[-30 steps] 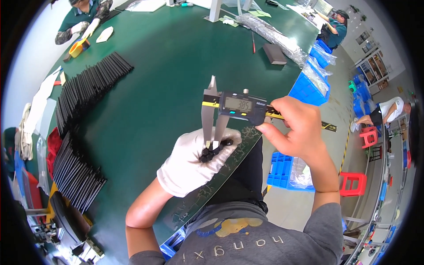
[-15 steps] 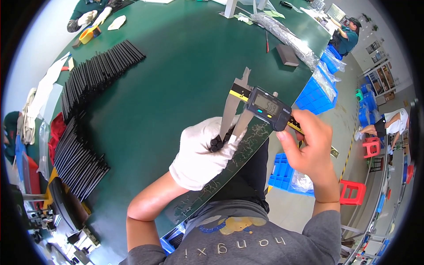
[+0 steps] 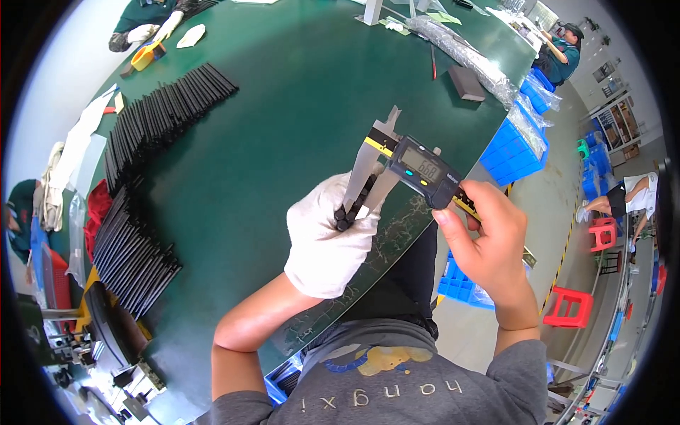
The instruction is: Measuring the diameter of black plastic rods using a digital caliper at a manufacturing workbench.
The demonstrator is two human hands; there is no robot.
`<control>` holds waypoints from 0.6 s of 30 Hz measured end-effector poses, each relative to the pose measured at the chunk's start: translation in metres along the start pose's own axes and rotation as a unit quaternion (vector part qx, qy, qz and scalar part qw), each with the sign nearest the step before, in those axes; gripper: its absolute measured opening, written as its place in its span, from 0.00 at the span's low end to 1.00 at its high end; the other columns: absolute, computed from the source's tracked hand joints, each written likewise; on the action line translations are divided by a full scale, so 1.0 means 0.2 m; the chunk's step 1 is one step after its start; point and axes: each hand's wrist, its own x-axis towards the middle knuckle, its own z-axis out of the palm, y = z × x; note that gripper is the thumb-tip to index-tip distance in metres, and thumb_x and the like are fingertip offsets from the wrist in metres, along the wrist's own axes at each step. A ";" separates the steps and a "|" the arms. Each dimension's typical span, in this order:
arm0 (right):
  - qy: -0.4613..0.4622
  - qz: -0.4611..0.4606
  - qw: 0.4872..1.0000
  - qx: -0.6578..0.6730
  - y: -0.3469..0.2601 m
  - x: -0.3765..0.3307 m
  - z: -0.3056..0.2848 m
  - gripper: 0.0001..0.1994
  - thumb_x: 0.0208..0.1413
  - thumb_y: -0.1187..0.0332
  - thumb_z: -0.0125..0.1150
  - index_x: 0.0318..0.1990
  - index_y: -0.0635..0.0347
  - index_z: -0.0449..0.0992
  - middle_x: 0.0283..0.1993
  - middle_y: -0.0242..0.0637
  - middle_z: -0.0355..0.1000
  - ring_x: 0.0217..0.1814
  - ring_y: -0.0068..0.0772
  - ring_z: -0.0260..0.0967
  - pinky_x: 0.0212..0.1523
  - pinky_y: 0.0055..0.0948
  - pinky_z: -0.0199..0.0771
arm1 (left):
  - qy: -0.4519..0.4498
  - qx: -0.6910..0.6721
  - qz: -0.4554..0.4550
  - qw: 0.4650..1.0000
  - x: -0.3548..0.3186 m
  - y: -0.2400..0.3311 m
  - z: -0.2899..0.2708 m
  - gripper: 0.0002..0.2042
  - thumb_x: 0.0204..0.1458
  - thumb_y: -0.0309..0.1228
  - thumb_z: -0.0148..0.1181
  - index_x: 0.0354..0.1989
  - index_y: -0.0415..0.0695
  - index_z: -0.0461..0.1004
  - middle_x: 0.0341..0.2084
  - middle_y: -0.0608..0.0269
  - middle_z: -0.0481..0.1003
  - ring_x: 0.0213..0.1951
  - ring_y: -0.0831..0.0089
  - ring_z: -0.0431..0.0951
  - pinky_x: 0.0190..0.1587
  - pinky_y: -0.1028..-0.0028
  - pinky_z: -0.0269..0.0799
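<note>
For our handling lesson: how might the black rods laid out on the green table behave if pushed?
The black rods look straight, so they're probably stiff. Packed side by side, they may shift together. Each is slim, so perhaps light.

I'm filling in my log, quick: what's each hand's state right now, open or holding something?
Left hand: gloved, closed around black rods.
Right hand: bare, closed on the digital caliper.

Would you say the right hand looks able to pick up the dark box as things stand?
Probably not straight away: the right hand holds the caliper, which would likely need releasing first, and the dark box lies farther across the table.
</note>
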 end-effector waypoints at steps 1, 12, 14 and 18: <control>0.001 -0.008 1.000 -0.006 0.00 0.00 0.00 0.14 0.43 0.66 0.69 0.34 0.63 0.72 0.25 0.36 0.70 0.15 0.28 0.63 0.16 0.24 0.62 | 0.008 0.004 0.010 1.000 0.00 0.00 0.00 0.09 0.43 0.15 0.57 0.34 0.37 0.74 0.25 0.69 0.69 0.25 0.83 0.65 0.29 0.82 0.63; 0.000 0.022 0.999 -0.043 -0.02 0.02 0.00 0.15 0.41 0.62 0.70 0.27 0.61 0.71 0.20 0.35 0.67 0.15 0.34 0.62 0.15 0.29 0.58 | 0.047 0.137 0.025 0.989 0.01 0.01 0.01 0.08 0.46 0.22 0.63 0.35 0.40 0.75 0.23 0.65 0.72 0.22 0.80 0.68 0.27 0.80 0.66; 0.003 0.029 0.999 -0.042 -0.01 0.01 0.00 0.15 0.41 0.61 0.70 0.27 0.61 0.71 0.20 0.35 0.68 0.15 0.34 0.63 0.15 0.29 0.59 | 0.054 0.126 0.041 0.990 0.01 -0.01 0.02 0.06 0.47 0.23 0.63 0.34 0.41 0.75 0.24 0.64 0.73 0.22 0.79 0.70 0.28 0.80 0.67; -0.012 0.017 0.999 -0.042 -0.01 0.01 -0.01 0.15 0.42 0.61 0.69 0.29 0.61 0.72 0.21 0.36 0.69 0.17 0.35 0.66 0.16 0.29 0.61 | 0.039 0.131 0.006 0.991 0.01 -0.02 0.00 0.06 0.47 0.22 0.63 0.33 0.41 0.75 0.24 0.63 0.73 0.22 0.77 0.70 0.28 0.80 0.67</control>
